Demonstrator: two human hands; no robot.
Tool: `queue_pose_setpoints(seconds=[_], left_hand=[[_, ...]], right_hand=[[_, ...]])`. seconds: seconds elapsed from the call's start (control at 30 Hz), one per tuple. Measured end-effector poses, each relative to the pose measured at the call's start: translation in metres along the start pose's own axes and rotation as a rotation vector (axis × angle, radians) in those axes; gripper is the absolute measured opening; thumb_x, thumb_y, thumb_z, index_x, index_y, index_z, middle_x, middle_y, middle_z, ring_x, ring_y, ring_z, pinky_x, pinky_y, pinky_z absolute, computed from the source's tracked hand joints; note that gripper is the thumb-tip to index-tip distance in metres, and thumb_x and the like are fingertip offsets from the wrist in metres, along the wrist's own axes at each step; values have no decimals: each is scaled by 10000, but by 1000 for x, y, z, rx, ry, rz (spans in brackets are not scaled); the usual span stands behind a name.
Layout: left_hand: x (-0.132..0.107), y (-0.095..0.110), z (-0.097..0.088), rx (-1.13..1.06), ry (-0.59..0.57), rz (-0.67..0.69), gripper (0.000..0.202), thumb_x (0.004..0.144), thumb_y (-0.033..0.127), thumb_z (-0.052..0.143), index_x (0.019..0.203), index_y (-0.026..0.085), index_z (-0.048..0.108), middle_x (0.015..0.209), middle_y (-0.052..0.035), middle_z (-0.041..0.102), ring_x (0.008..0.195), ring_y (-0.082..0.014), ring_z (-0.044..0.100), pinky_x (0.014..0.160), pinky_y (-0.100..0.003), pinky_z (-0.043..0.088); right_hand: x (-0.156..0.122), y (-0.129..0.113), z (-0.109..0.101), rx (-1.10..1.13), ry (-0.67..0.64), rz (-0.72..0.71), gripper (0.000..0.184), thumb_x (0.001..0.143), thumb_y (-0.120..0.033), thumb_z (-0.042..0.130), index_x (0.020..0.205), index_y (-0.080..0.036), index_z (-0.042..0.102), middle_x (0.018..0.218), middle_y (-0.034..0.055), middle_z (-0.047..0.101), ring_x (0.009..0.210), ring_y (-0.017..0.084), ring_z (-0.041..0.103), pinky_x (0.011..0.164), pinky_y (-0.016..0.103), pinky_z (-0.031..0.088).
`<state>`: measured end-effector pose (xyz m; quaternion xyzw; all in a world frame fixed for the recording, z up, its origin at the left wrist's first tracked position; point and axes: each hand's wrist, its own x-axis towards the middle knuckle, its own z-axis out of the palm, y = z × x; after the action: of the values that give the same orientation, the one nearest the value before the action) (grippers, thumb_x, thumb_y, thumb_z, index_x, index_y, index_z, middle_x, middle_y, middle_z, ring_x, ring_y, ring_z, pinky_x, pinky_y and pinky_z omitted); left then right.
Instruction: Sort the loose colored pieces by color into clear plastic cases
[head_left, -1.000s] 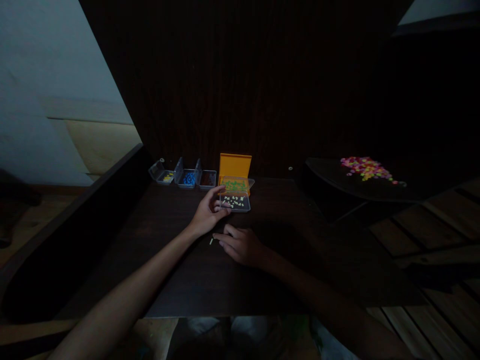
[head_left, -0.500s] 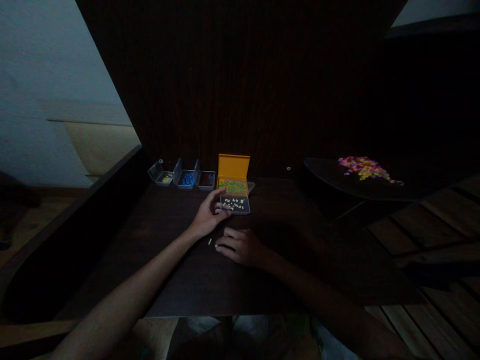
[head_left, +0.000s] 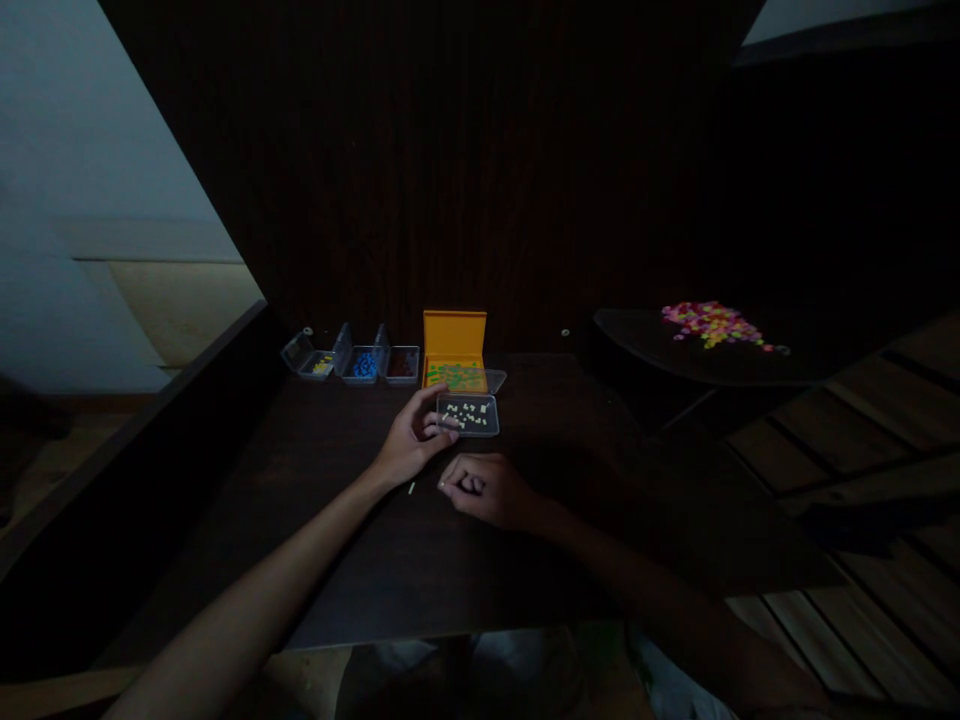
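Note:
My left hand [head_left: 409,445] rests on the dark table [head_left: 360,560], its fingers curled against the left edge of a small clear box [head_left: 469,414] that holds several pale beads. Just below it, my right hand [head_left: 484,487] is lifted slightly, thumb and forefinger pinched together on something too small to make out. One pale bead [head_left: 411,488] lies loose on the table between my hands, beside the left wrist. Behind the clear box stands an open orange box [head_left: 454,352] filled with green and yellow beads.
Three small clear boxes sit in a row at the table's back left: yellow beads [head_left: 309,358], blue beads [head_left: 361,363], dark beads [head_left: 403,364]. A dark round tray [head_left: 675,355] at the right carries a heap of pink and yellow beads [head_left: 709,323]. Wooden floorboards lie right.
My right hand has lifted off the table and closed from flat fingers into a pinch. The left hand has stayed at the clear box. The camera has shifted a little.

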<state>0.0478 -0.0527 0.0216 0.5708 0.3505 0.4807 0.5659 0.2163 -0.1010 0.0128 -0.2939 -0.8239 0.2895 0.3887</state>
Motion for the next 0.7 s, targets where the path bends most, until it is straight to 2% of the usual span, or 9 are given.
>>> queue_pose_setpoints(seconds=[0.1, 0.17, 0.27, 0.33, 0.53, 0.7], left_hand=[[-1, -1, 1, -12, -24, -14, 773, 680, 244, 795, 1359, 195, 429, 907, -34, 666, 875, -185, 668, 792, -329, 546], [-2, -1, 3, -21, -41, -19, 767, 688, 248, 791, 1361, 191, 426, 885, -33, 669, 871, -189, 669, 788, -330, 543], [-5, 0, 7, -40, -71, -33, 761, 694, 252, 794, 1356, 187, 425, 866, -28, 667, 867, -183, 666, 800, -324, 531], [-7, 0, 10, -58, -89, -37, 751, 694, 252, 798, 1347, 190, 431, 875, -23, 660, 870, -172, 659, 800, -307, 522], [-12, 0, 19, -61, -131, -32, 692, 704, 212, 787, 1310, 187, 454, 911, -16, 630, 801, -120, 627, 734, -239, 500], [-17, 0, 24, -78, -172, -49, 694, 712, 188, 779, 1319, 187, 442, 914, -21, 623, 811, -119, 625, 757, -251, 502]], right_hand=[[5, -6, -15, 53, 86, 60, 44, 807, -189, 636, 763, -186, 630, 750, -1, 690, 518, 78, 500, 510, 202, 405], [8, -7, -28, 48, 184, 102, 73, 803, -235, 667, 753, -189, 641, 743, -1, 686, 539, 87, 515, 522, 208, 416], [10, 0, -45, 1, 309, 152, 103, 792, -282, 705, 820, -186, 676, 720, 1, 680, 515, 89, 509, 491, 210, 405], [11, 7, -52, -39, 337, 157, 122, 790, -284, 717, 860, -185, 698, 728, 2, 687, 476, 76, 477, 456, 207, 381], [11, 18, -56, -48, 274, 23, 132, 819, -319, 725, 830, -191, 753, 771, 30, 708, 537, 96, 538, 497, 229, 423], [11, 14, -57, -49, 168, -11, 135, 859, -299, 687, 844, -198, 775, 785, 44, 713, 618, 122, 617, 552, 242, 466]])
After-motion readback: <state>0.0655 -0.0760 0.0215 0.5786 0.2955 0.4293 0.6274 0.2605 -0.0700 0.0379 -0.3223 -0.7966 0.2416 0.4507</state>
